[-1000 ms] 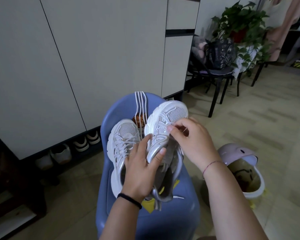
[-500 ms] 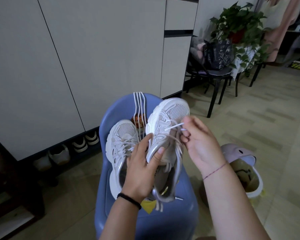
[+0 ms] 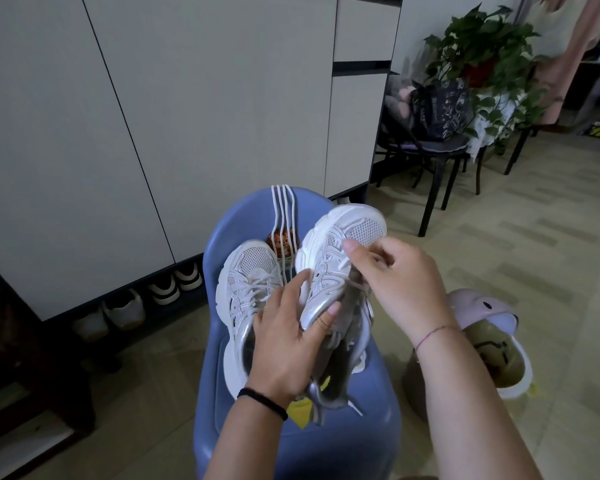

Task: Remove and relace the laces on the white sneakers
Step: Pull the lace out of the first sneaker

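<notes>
Left hand [image 3: 284, 344]: black band on the wrist, thumb curled over the silver side panel of the held sneaker [image 3: 326, 258], the other fingers wrapped round its far side, index lying along the gap between the two shoes. Firm grip; the shoe is raised, toe pointing away, heel down by the wrist. Right hand [image 3: 399, 282]: thin red string on the wrist, fingers curled in tight over the lacing, thumb tip and fingertips pinching a lace [image 3: 340, 266] at the eyelets nearest the toe mesh. A lace end hangs out below the left palm, next to a yellow tag [image 3: 302, 410]. Second sneaker [image 3: 246, 275] lies flat just left of the left fingers, laces in, touching the left hand's knuckle side. Both shoes are over the seat of a blue chair [image 3: 291, 441]. Past the fingertips, loose laces [image 3: 282, 220] hang over the chair back in parallel strands, running down between the two toes; a small orange item sits behind them, can't tell what. Right of the right wrist, on the floor: bin [image 3: 475, 306] with a pink lid tipped open. Left, beyond the chair: pale cabinet [image 3: 187, 98], with shoes [image 3: 167, 289] lined up in the gap under it. Far right: black chair [image 3: 433, 157] carrying a dark bag [image 3: 440, 109], plant [image 3: 482, 39] behind that.
</notes>
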`<state>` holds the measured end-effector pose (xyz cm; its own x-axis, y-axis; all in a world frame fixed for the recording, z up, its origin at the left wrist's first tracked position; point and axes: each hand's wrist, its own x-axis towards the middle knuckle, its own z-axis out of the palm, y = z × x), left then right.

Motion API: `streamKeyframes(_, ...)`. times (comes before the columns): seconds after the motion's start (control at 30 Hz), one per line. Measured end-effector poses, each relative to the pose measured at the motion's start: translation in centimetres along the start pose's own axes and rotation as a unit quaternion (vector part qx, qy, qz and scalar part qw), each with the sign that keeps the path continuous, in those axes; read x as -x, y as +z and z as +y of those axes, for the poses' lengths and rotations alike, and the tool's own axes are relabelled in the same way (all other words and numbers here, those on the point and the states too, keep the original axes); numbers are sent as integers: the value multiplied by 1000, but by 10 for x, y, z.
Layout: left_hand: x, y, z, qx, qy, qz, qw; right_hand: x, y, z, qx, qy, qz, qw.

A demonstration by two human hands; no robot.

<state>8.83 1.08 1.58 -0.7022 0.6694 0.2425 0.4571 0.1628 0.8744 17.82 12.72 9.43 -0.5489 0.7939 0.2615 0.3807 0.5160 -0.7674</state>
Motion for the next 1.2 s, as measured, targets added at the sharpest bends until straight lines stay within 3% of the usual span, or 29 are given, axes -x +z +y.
streamKeyframes(0.23,0,1,3,-32,5,-9,999,-6,6,1,56,-69,-10,996)
streamKeyframes(0.3,0,2,3,-16,2,-7,1000,-10,9,8,-1,-81,-19,997)
streamKeyframes(0.43,-2,2,0,29,-5,-5,1000,-12,15,18,-224,-42,-24,973)
streamKeyframes(0.5,-2,2,-1,35,-7,-9,999,-15,8,20,-359,-17,7,933)
streamKeyframes(0.63,-2,1,1,78,-25,-12,997,-21,-13,26,-638,27,34,769)
streamKeyframes(0.67,-1,2,2,88,-28,-12,996,-21,-15,29,-645,36,37,762)
streamKeyframes(0.7,-1,2,3,93,-29,-12,995,-21,-16,31,-609,51,47,790)
streamKeyframes(0.73,-1,3,3,96,-30,-10,995,-21,-17,33,-520,68,58,850)
streamKeyframes(0.8,0,3,3,97,-32,-9,995,-20,-17,37,-248,94,47,963)
streamKeyframes(0.83,0,3,3,94,-33,-8,995,-19,-16,39,-138,100,37,985)
streamKeyframes(0.9,-1,3,2,81,-28,-7,996,-16,-12,39,-33,96,50,994)
streamKeyframes(1.03,-1,4,2,58,-16,-8,998,-14,-6,21,-5,-18,94,995)
streamKeyframes(1.2,-2,6,-2,51,2,-9,999,-8,7,11,66,-61,0,996)
